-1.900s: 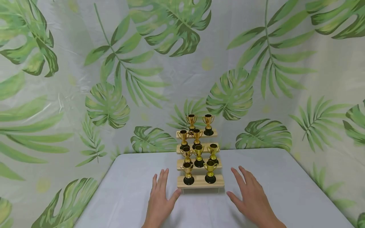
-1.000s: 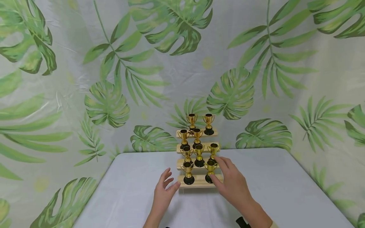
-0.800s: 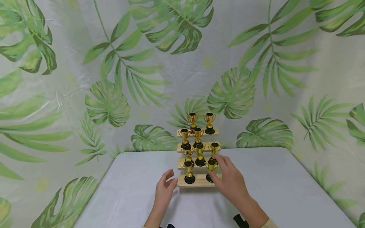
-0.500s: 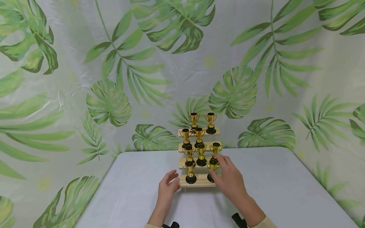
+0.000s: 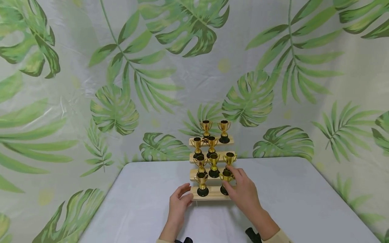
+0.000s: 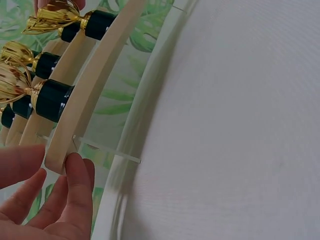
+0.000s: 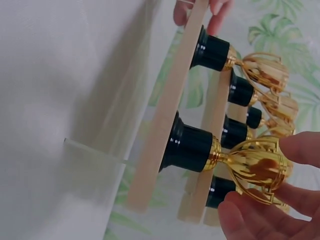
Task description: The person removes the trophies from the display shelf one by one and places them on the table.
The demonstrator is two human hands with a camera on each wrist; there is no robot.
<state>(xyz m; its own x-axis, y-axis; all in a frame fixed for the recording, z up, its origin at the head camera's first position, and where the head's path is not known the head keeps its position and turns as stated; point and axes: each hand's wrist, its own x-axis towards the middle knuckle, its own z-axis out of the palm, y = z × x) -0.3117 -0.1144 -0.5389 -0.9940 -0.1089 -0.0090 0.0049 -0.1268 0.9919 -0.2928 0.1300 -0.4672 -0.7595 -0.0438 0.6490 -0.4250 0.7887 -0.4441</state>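
Observation:
A four-step wooden display stand [image 5: 214, 195] holds several small gold trophies with black bases. My left hand [image 5: 179, 202] pinches the left end of the lowest board [image 6: 85, 95], thumb on one side and fingers on the other in the left wrist view. My right hand [image 5: 244, 192] has its thumb and fingers around the cup of the front right trophy [image 7: 262, 162], whose black base still stands on the lowest board. The front left trophy [image 5: 202, 180] stands upright between the two hands. Fingers partly cover a trophy [image 5: 230, 158] one step up.
The stand is on a white-covered table [image 5: 143, 192], held up by clear supports [image 6: 112, 149]. Behind it hangs a leaf-patterned curtain [image 5: 194, 84]. Black gear [image 5: 253, 234] shows near the right wrist.
Both hands have come in from the stand's sides. The right hand has reached the front right trophy; the left hand has closed on the lowest board's left end. The trophies keep their places.

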